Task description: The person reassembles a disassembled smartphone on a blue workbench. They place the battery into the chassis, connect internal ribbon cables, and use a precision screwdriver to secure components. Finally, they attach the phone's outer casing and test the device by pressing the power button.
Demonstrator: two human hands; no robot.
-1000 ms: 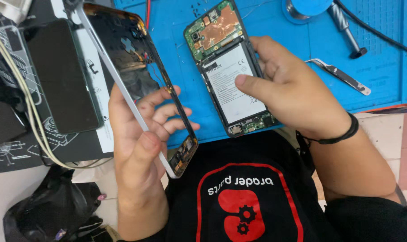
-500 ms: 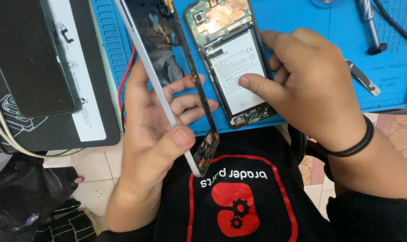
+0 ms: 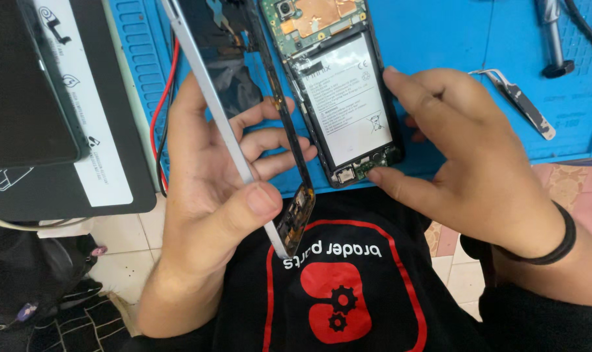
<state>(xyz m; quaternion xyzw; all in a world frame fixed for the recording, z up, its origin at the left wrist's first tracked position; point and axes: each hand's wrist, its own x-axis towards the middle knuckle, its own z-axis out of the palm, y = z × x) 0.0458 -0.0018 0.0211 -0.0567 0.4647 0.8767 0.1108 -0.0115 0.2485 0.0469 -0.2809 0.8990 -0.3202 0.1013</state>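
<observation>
My left hand [image 3: 214, 189] grips a detached phone back frame [image 3: 240, 98], tilted on edge, with the thumb on its silver side rail and the fingers behind it. Its lower end hangs off the table over my black shirt. To the right lies an opened phone [image 3: 338, 91] on the blue work mat [image 3: 439, 45], showing a white battery and a circuit board above it. My right hand [image 3: 459, 163] rests on that phone, thumb at its bottom edge near the charging port board, fingers along its right side. A black band circles my right wrist.
A black flat box with a white strip [image 3: 55, 111] lies at the left on the table. Red and black wires [image 3: 158, 117] run beside the mat's left edge. Metal tweezers [image 3: 521, 104] and a screwdriver [image 3: 551, 39] lie on the mat at the right. Tiled floor shows below.
My head has moved closer, so everything appears larger. My right hand has slid down the opened phone, the thumb going from the battery to the bottom edge. My left hand still holds the frame.
</observation>
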